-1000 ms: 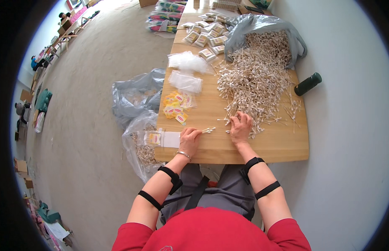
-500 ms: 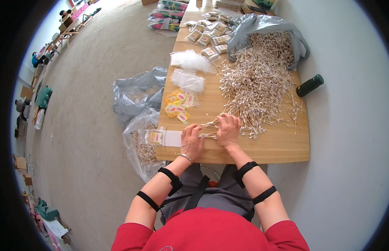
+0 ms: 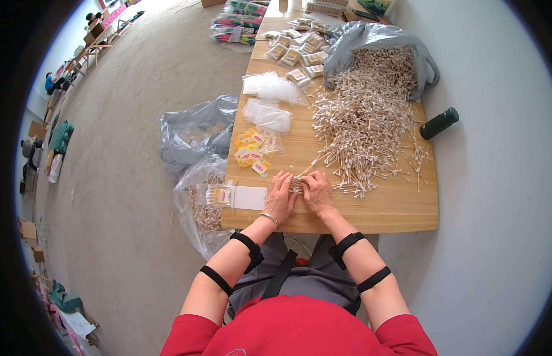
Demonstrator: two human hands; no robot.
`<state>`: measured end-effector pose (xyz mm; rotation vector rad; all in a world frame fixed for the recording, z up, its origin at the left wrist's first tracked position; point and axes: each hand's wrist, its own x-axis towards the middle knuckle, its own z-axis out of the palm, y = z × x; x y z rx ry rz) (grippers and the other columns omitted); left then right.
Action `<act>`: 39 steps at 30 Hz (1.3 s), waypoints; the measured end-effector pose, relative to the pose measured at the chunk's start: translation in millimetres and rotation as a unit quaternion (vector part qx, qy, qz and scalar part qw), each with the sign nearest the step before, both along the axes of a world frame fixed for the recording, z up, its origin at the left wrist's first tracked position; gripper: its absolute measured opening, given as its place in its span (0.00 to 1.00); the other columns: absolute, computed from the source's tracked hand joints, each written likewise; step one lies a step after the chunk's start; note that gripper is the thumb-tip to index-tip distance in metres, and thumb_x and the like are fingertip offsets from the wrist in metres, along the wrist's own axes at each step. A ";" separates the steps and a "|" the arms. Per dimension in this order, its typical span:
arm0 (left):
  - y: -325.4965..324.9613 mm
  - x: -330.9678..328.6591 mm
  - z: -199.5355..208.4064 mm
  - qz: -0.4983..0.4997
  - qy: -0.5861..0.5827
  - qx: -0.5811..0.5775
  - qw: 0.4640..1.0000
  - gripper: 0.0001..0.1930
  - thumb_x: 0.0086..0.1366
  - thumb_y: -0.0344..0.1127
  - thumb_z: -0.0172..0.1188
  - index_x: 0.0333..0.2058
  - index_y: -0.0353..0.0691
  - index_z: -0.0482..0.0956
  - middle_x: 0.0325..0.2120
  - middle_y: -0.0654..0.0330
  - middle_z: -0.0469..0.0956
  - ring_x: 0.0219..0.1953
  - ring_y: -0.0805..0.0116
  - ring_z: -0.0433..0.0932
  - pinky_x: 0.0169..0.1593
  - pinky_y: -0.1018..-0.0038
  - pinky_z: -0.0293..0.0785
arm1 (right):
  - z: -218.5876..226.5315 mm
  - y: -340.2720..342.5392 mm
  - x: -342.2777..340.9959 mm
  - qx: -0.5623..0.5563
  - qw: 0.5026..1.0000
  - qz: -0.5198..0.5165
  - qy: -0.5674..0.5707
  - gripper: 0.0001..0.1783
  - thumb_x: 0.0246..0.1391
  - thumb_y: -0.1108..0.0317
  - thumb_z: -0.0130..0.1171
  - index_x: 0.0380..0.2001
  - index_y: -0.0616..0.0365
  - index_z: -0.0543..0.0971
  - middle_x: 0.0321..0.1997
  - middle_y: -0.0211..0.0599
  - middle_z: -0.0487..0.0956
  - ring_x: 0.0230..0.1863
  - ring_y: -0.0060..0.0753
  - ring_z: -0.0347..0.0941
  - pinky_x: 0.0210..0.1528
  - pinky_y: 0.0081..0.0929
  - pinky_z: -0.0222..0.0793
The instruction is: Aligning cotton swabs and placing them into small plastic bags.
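Close together at the table's front, my left hand (image 3: 279, 200) and my right hand (image 3: 318, 193) press in on a small bunch of cotton swabs (image 3: 296, 185) from either side. Both hands have their fingers curled around the swab ends, which they partly hide. Beside my left hand lies a flat white strip (image 3: 250, 197). At its far left end, over the table edge, sits a clear pack of swabs (image 3: 219, 194) with a yellow label. A big heap of loose swabs (image 3: 362, 118) spreads beyond my right hand, spilling from a grey plastic bag (image 3: 427, 65).
Yellow label cards (image 3: 250, 155), clear empty bags (image 3: 267, 114) and filled packs (image 3: 300, 77) line the table's left side. A dark green bottle (image 3: 439, 123) stands by the wall at right. Plastic sacks (image 3: 196, 130) rest on the floor left of the table.
My hands have come closer together, squeezing the swabs into a tighter bunch. The left moved right, off the white strip; the right moved slightly left and nearer to me.
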<state>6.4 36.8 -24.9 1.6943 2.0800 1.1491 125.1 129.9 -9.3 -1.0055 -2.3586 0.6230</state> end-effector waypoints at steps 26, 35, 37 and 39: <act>-4.9 -2.3 0.0 0.008 -0.017 0.047 0.999 0.22 0.48 0.28 0.65 0.44 0.38 0.73 0.49 0.50 0.68 0.57 0.50 0.63 0.60 0.60 0.60 | 12.0 24.6 12.1 0.082 0.990 -0.087 -0.079 0.06 0.45 0.68 0.60 0.30 0.51 0.78 0.35 0.34 0.71 0.42 0.39 0.67 0.45 0.35 0.65; -4.7 -1.4 0.4 0.015 -0.034 0.052 0.998 0.30 0.48 0.28 0.65 0.52 0.39 0.67 0.54 0.50 0.65 0.60 0.49 0.61 0.63 0.60 0.57 | -1.8 -6.2 -6.0 0.020 1.000 -0.008 -0.017 0.07 0.44 0.72 0.56 0.28 0.49 0.81 0.33 0.33 0.73 0.42 0.38 0.68 0.45 0.36 0.64; -4.3 1.2 2.4 0.031 -0.012 0.054 0.998 0.30 0.48 0.29 0.65 0.53 0.39 0.67 0.55 0.50 0.65 0.60 0.50 0.60 0.63 0.60 0.56 | -0.4 -8.9 -5.8 0.002 1.000 -0.006 -0.016 0.08 0.44 0.73 0.55 0.29 0.49 0.81 0.34 0.32 0.74 0.42 0.38 0.68 0.45 0.36 0.64; -2.2 6.3 9.7 0.071 0.061 0.029 0.995 0.30 0.49 0.31 0.65 0.53 0.39 0.67 0.54 0.51 0.66 0.61 0.51 0.59 0.64 0.60 0.55 | -1.6 -7.7 -0.7 0.001 1.000 -0.026 -0.003 0.09 0.44 0.74 0.55 0.30 0.49 0.81 0.36 0.32 0.74 0.43 0.38 0.67 0.45 0.35 0.63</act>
